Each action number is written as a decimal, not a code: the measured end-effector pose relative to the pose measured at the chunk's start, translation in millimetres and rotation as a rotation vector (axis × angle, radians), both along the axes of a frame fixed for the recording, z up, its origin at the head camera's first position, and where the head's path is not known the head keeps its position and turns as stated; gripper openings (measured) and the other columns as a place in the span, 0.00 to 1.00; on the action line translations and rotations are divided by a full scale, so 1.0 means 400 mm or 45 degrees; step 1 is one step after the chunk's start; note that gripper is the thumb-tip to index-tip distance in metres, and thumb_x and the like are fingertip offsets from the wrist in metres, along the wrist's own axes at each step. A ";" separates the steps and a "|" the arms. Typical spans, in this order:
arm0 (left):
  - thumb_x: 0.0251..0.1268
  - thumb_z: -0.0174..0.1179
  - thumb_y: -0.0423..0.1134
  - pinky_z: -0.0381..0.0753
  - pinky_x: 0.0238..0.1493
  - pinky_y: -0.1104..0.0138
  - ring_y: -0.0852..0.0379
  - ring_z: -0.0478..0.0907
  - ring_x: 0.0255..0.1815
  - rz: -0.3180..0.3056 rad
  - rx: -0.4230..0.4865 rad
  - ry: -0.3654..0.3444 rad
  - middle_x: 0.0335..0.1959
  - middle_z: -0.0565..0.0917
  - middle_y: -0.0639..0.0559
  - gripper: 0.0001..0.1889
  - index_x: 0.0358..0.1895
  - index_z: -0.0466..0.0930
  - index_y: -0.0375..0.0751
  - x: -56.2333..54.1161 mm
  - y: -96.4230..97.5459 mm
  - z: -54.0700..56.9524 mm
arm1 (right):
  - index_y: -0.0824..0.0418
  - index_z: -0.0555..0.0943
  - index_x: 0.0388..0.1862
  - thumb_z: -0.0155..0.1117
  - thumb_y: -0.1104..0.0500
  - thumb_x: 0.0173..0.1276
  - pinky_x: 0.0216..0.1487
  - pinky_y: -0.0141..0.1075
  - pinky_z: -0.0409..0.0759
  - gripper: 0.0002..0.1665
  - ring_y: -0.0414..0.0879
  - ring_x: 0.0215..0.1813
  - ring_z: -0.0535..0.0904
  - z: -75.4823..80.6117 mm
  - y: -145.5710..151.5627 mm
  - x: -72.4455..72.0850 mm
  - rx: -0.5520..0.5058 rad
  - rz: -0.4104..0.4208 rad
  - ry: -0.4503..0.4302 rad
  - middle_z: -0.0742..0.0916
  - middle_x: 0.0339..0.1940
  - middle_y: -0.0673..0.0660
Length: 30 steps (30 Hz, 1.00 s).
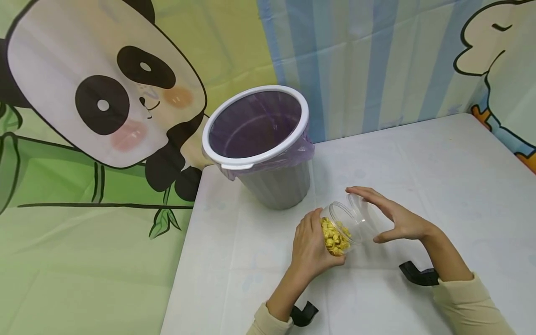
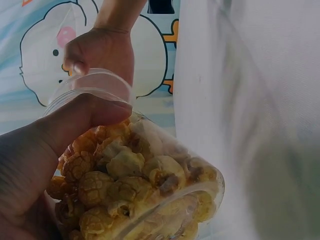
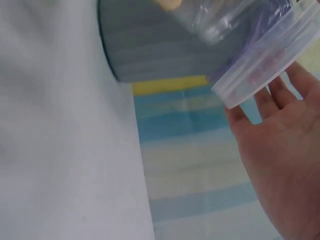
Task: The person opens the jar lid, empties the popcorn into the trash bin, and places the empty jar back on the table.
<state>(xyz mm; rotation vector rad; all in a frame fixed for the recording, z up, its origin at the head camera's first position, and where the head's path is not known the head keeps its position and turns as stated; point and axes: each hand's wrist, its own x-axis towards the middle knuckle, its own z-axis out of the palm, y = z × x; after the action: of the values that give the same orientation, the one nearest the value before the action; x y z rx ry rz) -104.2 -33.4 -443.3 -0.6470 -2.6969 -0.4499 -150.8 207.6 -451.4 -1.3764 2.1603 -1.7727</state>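
My left hand (image 1: pixel 310 244) grips a clear plastic jar (image 1: pixel 344 219), which lies tilted with its mouth toward the right. Yellow popcorn (image 1: pixel 333 238) fills its lower part; in the left wrist view the thumb wraps over the jar near its rim. In my right hand (image 1: pixel 403 222) is a round clear lid (image 1: pixel 365 217), held by its edge between thumb and fingers. The right wrist view shows the lid (image 3: pixel 270 57) off the jar, a small gap from its mouth.
A grey bin (image 1: pixel 276 184) with a white rim and purple liner (image 1: pixel 259 121) stands at the back left of the white-covered table (image 1: pixel 410 167). Behind hang printed cloths with a panda (image 1: pixel 113 60) and stripes. Black straps or mounts (image 1: pixel 418 274) sit at both wrists.
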 end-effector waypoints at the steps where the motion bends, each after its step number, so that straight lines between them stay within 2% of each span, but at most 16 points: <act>1: 0.18 0.74 0.60 0.68 0.57 0.63 0.53 0.68 0.55 0.002 0.001 0.002 0.54 0.70 0.47 0.59 0.63 0.59 0.36 0.000 0.000 -0.001 | 0.73 0.52 0.69 0.72 0.69 0.38 0.63 0.32 0.52 0.59 0.53 0.70 0.50 -0.002 0.011 0.001 0.009 -0.034 -0.010 0.58 0.70 0.68; 4: 0.18 0.74 0.60 0.68 0.57 0.63 0.54 0.68 0.55 0.009 0.011 -0.002 0.54 0.70 0.47 0.59 0.63 0.59 0.36 0.000 0.001 -0.002 | 0.70 0.54 0.70 0.73 0.70 0.38 0.62 0.31 0.54 0.59 0.50 0.69 0.52 -0.010 0.050 0.004 0.071 -0.165 -0.048 0.59 0.70 0.65; 6: 0.18 0.74 0.60 0.68 0.57 0.63 0.54 0.68 0.55 0.009 0.022 0.001 0.54 0.70 0.47 0.59 0.62 0.59 0.36 0.000 0.002 -0.004 | 0.65 0.55 0.71 0.75 0.69 0.39 0.60 0.33 0.56 0.59 0.47 0.68 0.54 -0.017 0.076 0.007 0.150 -0.289 -0.090 0.60 0.70 0.61; 10: 0.18 0.74 0.59 0.68 0.57 0.64 0.54 0.68 0.55 0.009 0.037 0.008 0.54 0.70 0.47 0.58 0.62 0.60 0.35 0.000 0.004 -0.006 | 0.54 0.56 0.72 0.78 0.63 0.40 0.56 0.54 0.60 0.60 0.54 0.63 0.58 -0.036 0.119 0.004 0.357 -0.559 -0.166 0.61 0.69 0.57; 13: 0.17 0.74 0.59 0.68 0.57 0.63 0.54 0.68 0.55 0.012 0.046 0.004 0.54 0.70 0.47 0.58 0.62 0.59 0.35 0.000 0.006 -0.006 | 0.51 0.55 0.73 0.79 0.56 0.41 0.48 0.68 0.59 0.61 0.62 0.63 0.56 -0.053 0.143 -0.010 0.504 -0.697 -0.185 0.61 0.68 0.61; 17: 0.18 0.74 0.59 0.69 0.57 0.63 0.53 0.68 0.55 0.014 0.056 -0.005 0.54 0.70 0.46 0.58 0.62 0.59 0.35 0.001 0.009 -0.006 | 0.54 0.53 0.73 0.78 0.48 0.41 0.48 0.69 0.57 0.63 0.66 0.65 0.51 -0.082 0.173 -0.032 0.667 -0.798 -0.145 0.61 0.66 0.66; 21: 0.19 0.74 0.59 0.69 0.56 0.63 0.53 0.68 0.55 0.015 0.057 -0.009 0.55 0.70 0.46 0.58 0.62 0.59 0.36 0.002 0.011 -0.005 | 0.64 0.57 0.71 0.78 0.43 0.38 0.49 0.66 0.58 0.64 0.68 0.60 0.54 -0.117 0.195 -0.044 0.771 -0.894 -0.054 0.64 0.62 0.69; 24: 0.19 0.74 0.58 0.69 0.56 0.63 0.53 0.68 0.55 0.016 0.057 -0.015 0.54 0.70 0.46 0.58 0.62 0.59 0.36 0.002 0.012 -0.006 | 0.69 0.61 0.67 0.79 0.42 0.36 0.50 0.65 0.57 0.63 0.69 0.57 0.57 -0.149 0.208 -0.052 0.794 -0.953 -0.010 0.66 0.59 0.71; 30: 0.19 0.74 0.58 0.69 0.57 0.62 0.53 0.68 0.55 0.012 0.062 -0.018 0.54 0.70 0.46 0.58 0.62 0.59 0.35 0.000 0.014 -0.006 | 0.70 0.64 0.62 0.80 0.41 0.32 0.50 0.63 0.56 0.61 0.69 0.54 0.59 -0.202 0.227 -0.065 0.803 -1.017 0.014 0.68 0.57 0.72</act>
<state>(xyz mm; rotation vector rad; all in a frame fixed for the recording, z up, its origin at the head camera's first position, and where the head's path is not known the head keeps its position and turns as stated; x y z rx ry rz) -104.0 -27.7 -445.9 -0.6201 -2.6922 -0.5179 -177.0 298.3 -532.4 -0.3948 3.1266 -0.9594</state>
